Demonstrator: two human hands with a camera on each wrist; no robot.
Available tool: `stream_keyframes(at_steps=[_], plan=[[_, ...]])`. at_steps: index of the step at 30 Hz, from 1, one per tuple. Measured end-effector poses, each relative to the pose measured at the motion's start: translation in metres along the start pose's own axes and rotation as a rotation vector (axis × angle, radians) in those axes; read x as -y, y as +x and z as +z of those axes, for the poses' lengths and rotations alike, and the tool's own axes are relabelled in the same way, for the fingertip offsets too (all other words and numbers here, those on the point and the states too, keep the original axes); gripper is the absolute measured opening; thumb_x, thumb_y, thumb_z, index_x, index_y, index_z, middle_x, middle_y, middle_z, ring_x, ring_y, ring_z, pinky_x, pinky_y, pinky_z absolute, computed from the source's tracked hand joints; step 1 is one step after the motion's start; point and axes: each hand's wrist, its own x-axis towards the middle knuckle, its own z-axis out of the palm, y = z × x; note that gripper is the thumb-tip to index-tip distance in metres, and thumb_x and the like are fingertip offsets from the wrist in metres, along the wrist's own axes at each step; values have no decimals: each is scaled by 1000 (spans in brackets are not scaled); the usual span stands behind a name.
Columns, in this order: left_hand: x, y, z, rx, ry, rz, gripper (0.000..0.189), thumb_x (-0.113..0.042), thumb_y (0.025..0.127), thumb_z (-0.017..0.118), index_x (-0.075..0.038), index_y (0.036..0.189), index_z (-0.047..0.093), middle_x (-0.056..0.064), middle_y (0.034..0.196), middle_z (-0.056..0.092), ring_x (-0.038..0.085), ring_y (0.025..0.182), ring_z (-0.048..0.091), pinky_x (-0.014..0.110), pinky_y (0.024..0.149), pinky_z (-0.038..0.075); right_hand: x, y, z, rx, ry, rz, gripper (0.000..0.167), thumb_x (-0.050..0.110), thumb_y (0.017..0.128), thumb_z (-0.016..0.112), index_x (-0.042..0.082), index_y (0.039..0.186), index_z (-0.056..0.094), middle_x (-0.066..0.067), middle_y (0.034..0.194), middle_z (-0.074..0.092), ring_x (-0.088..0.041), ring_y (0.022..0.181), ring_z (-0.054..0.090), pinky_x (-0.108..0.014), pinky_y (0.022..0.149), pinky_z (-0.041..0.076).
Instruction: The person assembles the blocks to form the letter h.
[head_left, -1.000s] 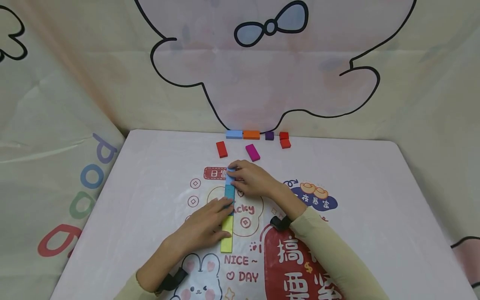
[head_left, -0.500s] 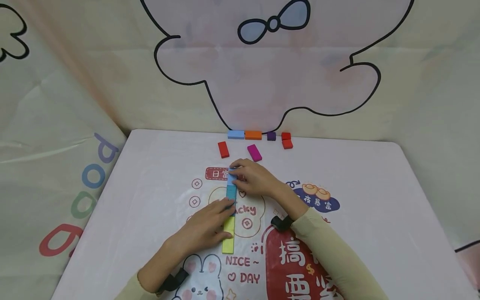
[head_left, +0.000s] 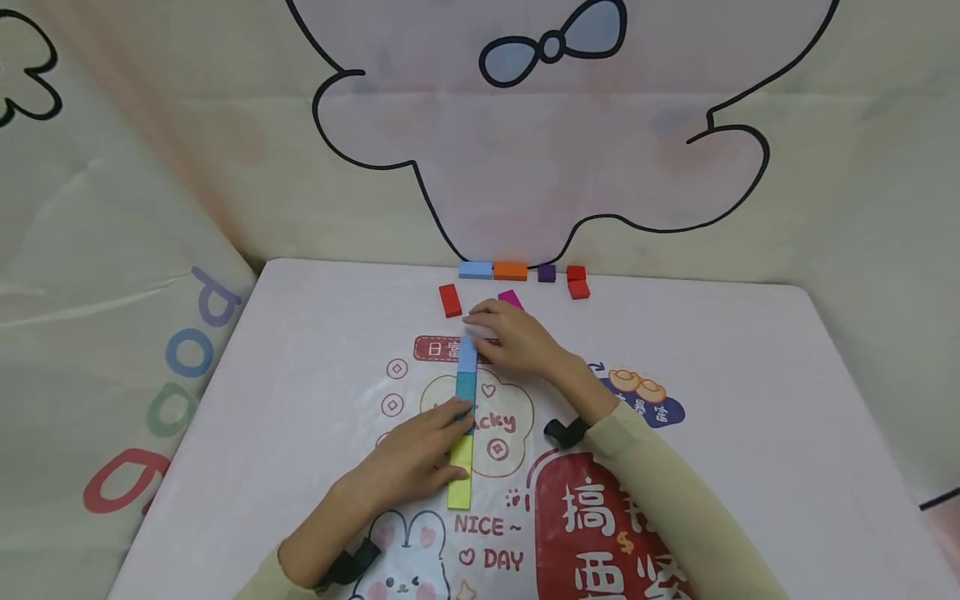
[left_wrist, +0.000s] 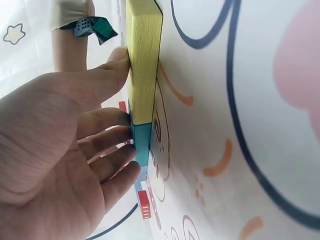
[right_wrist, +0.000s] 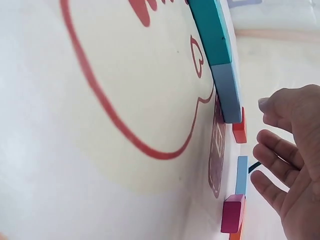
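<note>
A straight row of coloured blocks runs away from me on the table: a yellow block (head_left: 460, 492) nearest, then blue-teal ones partly under my fingers, a teal block (head_left: 466, 385) and a light blue block (head_left: 467, 354) at the far end. My left hand (head_left: 408, 458) rests along the row. Its thumb touches the yellow block and its loosely extended fingers lie against the teal part, as the left wrist view shows. Just off the light blue end, my right hand (head_left: 521, 337) hovers with fingers apart, holding nothing. It partly covers a magenta block (head_left: 511, 298).
A loose red block (head_left: 450, 301) lies beyond the row. Along the table's back edge sit another light blue block (head_left: 476, 270), an orange block (head_left: 511, 271), a purple block (head_left: 547, 273) and two red blocks (head_left: 578, 289). A printed white cloth (head_left: 750, 433) covers the table.
My right hand has let go of the light blue block and risen slightly away, toward the magenta block. The left hand keeps its place on the row.
</note>
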Motion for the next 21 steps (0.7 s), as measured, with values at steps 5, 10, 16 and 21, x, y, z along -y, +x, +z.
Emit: stream_keyframes(at_steps=[5, 10, 16, 21], plan=[[1, -1, -1, -11, 7, 8, 75, -43, 94, 79, -9, 156, 53, 8, 169, 44, 29, 159, 41, 49, 126, 43, -4, 8, -3, -21, 0, -3, 44, 23, 102, 69, 11, 144, 66, -9, 147, 64, -26, 138, 60, -46, 119, 52], [3, -1, -3, -31, 26, 33, 76, -43, 95, 78, -8, 156, 52, 9, 168, 44, 30, 158, 41, 49, 126, 43, -8, 14, -7, -37, -22, 26, 45, 24, 103, 68, 12, 146, 64, -10, 150, 61, -27, 140, 58, -47, 121, 50], [0, -1, -5, -29, 2, 32, 76, -43, 94, 79, -8, 156, 52, 9, 168, 44, 32, 157, 42, 51, 127, 42, -14, 21, -9, -50, -45, 58, 47, 24, 103, 69, 12, 147, 63, -10, 152, 60, -28, 141, 57, -46, 123, 48], [-2, -4, -3, -29, -11, 11, 75, -43, 94, 79, -8, 155, 53, 8, 168, 45, 33, 157, 42, 52, 127, 41, -18, 29, -9, -38, -19, 80, 47, 23, 103, 68, 10, 148, 62, -12, 153, 57, -28, 142, 54, -46, 123, 48]])
